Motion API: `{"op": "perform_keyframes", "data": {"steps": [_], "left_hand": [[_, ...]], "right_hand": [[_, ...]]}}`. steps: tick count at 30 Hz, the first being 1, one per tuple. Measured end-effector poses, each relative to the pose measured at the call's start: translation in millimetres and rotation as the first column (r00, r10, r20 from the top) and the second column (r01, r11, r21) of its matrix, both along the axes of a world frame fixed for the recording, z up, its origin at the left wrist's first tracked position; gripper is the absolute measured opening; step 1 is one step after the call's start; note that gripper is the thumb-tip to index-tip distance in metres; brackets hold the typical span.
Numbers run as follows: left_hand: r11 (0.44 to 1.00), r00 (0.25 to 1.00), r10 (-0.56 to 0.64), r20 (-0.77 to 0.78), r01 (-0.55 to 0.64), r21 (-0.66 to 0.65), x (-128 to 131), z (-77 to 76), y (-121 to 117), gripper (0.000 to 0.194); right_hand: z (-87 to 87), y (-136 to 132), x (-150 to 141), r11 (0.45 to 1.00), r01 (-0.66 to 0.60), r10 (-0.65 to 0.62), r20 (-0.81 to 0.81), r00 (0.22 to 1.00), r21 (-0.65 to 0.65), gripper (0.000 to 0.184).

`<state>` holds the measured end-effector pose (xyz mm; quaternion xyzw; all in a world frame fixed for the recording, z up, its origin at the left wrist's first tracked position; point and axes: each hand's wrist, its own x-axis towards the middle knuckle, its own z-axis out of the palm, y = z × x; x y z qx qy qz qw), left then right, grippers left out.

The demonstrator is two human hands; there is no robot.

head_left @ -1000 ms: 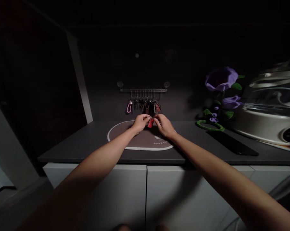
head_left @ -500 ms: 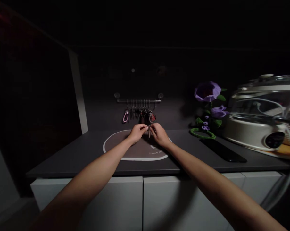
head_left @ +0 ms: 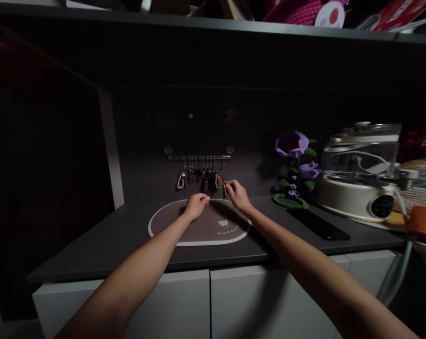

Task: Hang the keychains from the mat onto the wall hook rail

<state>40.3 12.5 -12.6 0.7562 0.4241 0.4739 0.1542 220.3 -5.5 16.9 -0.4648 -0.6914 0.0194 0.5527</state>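
A clear hook rail is fixed to the dark back wall by a round suction cup at each end. Several bunches of keys hang from it, with a pink loop strap leftmost and a braided grey loop at the right. My right hand pinches a keychain, a thin dark piece dangling below the fingertips, just right of the hanging keys. Lower and to the left, my left hand is closed, thumb and fingers together above the mat; whatever they hold is too small to tell.
A brown oval mat with a pale rim lies on the dark counter. Purple crocheted flowers, a black phone-like slab and a white appliance with a clear cover stand at right. A loaded shelf runs above.
My hands were together over the mat on the keychain, whose red tag showed at first. They have parted: the right keeps the keychain near the rail, the left has drawn away leftward. The view has tilted up.
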Motion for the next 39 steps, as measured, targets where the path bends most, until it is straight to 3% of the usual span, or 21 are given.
{"op": "perform_keyframes", "data": {"steps": [9, 14, 21, 27, 39], "left_hand": [[1.000, 0.999, -0.019, -0.026, 0.018, -0.021, 3.7, -5.6, 3.9, 0.024], [1.000, 0.999, -0.001, -0.042, 0.000, -0.016, 3.4, -6.4, 6.2, 0.024], [1.000, 0.999, -0.013, -0.045, 0.012, -0.025, 3.0, -6.9, 6.7, 0.023], [0.999, 0.999, -0.015, -0.044, 0.013, -0.036, 3.3, -7.0, 7.4, 0.023], [0.999, 0.999, -0.010, -0.042, 0.009, -0.036, 3.7, -6.2, 7.2, 0.023]], "right_hand": [[57.0, 46.6, 6.1, 0.957, -0.197, 0.097, -0.405, 0.909, -0.214, 0.007], [73.5, 61.7, 6.7, 0.940, -0.130, 0.011, -0.354, 0.935, -0.315, 0.016], [89.0, 68.3, -0.6, 0.938, -0.054, -0.069, -0.338, 0.939, -0.341, 0.017], [91.3, 74.3, -2.1, 0.927, 0.042, -0.154, -0.276, 0.949, -0.372, 0.012], [69.3, 95.2, 10.2, 0.917, 0.011, -0.137, -0.288, 0.948, -0.398, 0.010]]}}
